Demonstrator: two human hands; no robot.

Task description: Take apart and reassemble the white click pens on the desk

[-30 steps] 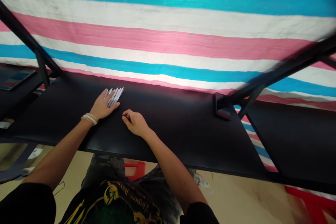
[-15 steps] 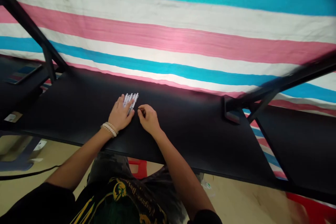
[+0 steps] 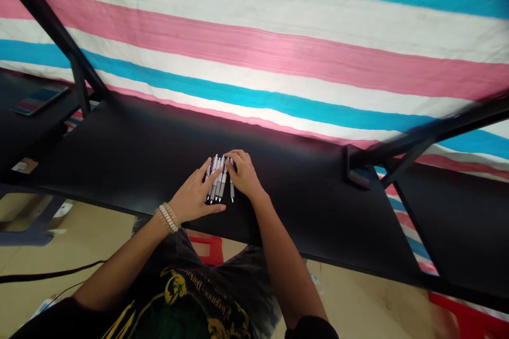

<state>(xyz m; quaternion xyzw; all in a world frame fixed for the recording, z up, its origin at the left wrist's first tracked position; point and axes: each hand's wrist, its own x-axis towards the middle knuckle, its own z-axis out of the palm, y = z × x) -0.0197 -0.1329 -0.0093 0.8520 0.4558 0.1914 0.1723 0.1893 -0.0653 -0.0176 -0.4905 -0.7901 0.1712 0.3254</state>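
Slim white-and-grey retractable pens (image 3: pixel 219 179) lie side by side on the black tabletop (image 3: pixel 131 169), long axes running far to near, between the open left hand (image 3: pixel 194 196), touching them, and the curled right hand (image 3: pixel 243 174), over their far ends; any grip is impossible to tell.

Your left hand (image 3: pixel 194 196) lies open, its fingers (image 3: pixel 207 176) spread and slanting inward. Your right hand (image 3: pixel 243 174) arches just beside it, fingers (image 3: pixel 234 156) curled down, and your right forearm (image 3: pixel 282 259) angles in.
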